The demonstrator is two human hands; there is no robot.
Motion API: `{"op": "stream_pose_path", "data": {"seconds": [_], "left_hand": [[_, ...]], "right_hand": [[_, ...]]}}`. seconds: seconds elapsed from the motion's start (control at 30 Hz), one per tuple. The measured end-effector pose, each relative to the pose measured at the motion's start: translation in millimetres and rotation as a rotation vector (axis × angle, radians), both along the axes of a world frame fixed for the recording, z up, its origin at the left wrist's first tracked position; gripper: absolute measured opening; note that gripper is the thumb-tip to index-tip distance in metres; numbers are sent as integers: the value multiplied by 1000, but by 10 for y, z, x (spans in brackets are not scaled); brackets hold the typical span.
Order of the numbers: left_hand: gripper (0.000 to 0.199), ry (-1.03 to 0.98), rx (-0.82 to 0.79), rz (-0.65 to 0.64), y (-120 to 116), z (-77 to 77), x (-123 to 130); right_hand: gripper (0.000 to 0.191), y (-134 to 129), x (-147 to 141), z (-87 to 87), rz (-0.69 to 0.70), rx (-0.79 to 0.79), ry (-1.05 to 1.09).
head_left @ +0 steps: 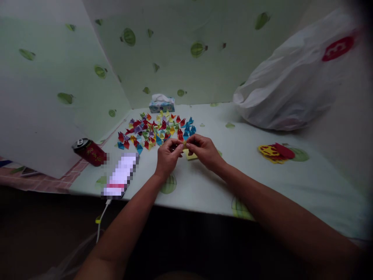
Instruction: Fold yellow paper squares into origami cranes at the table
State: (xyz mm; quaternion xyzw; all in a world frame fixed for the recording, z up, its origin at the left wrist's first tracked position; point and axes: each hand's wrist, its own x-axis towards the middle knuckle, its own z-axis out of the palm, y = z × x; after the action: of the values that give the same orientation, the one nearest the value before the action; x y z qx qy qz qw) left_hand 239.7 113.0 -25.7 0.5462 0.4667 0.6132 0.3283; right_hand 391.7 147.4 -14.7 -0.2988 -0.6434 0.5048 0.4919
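My left hand [169,155] and my right hand [204,151] meet over the middle of the table, fingertips pinched around a small yellow piece of paper [184,143]. Its shape is mostly hidden by the fingers. Just below and behind my right fingers lies a yellow paper stack [190,155], partly covered by the hand. Beyond both hands spreads a pile of small folded paper pieces [154,130] in red, blue, yellow, green, orange and purple.
A tissue box [162,105] stands behind the pile. To the left are a tilted red can [89,151] and a phone [121,175] with a white cable [101,217]. On the right lie red and yellow paper cutouts [275,153] below a big white plastic bag [285,81].
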Motion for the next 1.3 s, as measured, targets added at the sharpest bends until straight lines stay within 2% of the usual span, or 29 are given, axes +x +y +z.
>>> {"op": "stream_pose_path", "data": {"seconds": [0.27, 0.47, 0.8, 1.0, 1.3], "left_hand": [[23, -48, -18, -34, 2, 14, -1], [27, -80, -47, -96, 10, 6, 1], [26, -95, -71, -91, 16, 0, -3], [21, -147, -95, -106, 26, -17, -20], [21, -144, -94, -108, 26, -19, -24]], "right_hand": [[19, 33, -14, -58, 25, -85, 54], [19, 28, -4, -53, 4, -62, 36], [18, 51, -4, -73, 14, -79, 32], [19, 44, -1, -64, 58, -162, 91], [21, 56, 3, -49, 53, -123, 71]]}}
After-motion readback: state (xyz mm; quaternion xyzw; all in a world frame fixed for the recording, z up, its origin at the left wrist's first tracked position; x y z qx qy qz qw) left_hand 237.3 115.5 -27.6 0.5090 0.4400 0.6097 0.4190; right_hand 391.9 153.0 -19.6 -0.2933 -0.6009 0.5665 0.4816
